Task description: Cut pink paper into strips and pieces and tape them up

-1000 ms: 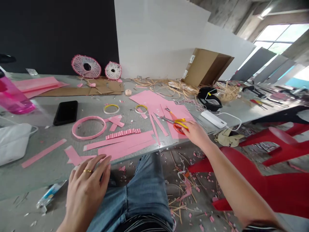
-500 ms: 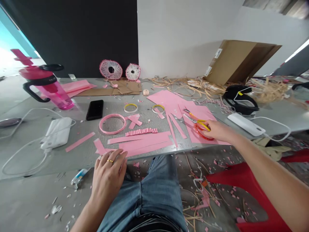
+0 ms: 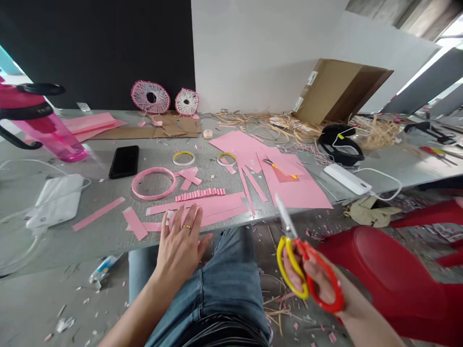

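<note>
Head view: right hand (image 3: pixel 314 274) gripping scissors (image 3: pixel 293 243), left hand (image 3: pixel 179 246) open on pink paper strips (image 3: pixel 217 209)

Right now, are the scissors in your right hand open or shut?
Shut, it seems: the blades of the scissors, held up in the right hand, show together as one narrow point.
</note>
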Tool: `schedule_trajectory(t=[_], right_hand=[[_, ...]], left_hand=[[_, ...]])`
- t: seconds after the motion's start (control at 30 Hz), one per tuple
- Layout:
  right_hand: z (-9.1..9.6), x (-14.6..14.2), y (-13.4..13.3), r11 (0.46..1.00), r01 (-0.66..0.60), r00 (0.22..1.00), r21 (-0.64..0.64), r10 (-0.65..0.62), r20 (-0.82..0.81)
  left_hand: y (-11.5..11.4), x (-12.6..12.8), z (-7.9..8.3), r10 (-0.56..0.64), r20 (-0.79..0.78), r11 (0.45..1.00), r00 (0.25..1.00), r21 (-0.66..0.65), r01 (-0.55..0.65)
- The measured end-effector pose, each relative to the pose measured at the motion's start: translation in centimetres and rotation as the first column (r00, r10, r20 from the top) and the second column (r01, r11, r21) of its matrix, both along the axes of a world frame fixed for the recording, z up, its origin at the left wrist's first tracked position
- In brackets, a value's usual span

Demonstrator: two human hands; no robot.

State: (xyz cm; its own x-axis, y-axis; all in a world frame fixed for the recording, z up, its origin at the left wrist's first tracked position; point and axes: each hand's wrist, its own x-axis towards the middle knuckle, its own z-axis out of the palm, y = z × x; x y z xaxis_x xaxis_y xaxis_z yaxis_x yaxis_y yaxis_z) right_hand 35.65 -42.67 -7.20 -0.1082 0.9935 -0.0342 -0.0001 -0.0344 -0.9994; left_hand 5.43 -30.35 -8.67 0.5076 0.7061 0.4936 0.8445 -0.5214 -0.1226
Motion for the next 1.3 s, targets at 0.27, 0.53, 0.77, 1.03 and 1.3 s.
schedule_trajectory(t=[0.27,0.53,0.77,1.03,1.3], right_hand=[[-3.3,-5.5,-3.2,0.903,-0.236,0.938,-0.358,0.116,-0.326],[-5.2,-7.7,-3.9,0.862,-0.403,0.848,-0.308,0.224,-0.481],[-5.3,-8.5,-3.9,0.865,-0.449,0.794,-0.224,0.272,-0.543],[-4.5,-8.5,-3.4,0.880,-0.439,0.864,-0.181,0.357,-0.356],[-2.8,-9.9,-1.9,0.900,-0.366,0.930,-0.236,0.342,-0.136]], left_hand=[[-0.5,-0.1,-1.4,-0.002,-0.026,0.999,1.000,0.036,0.003],[-1.1,-2.2,-0.2,0.044,0.090,0.996,0.995,0.076,-0.050],[-0.9,-1.8,0.5,-0.051,0.032,0.999,0.998,0.020,0.050],[-0.3,0.2,0.2,-0.057,-0.049,0.998,0.997,0.035,0.058],[-1.3,-0.6,0.1,-0.138,-0.027,0.983,0.990,0.119,0.140]])
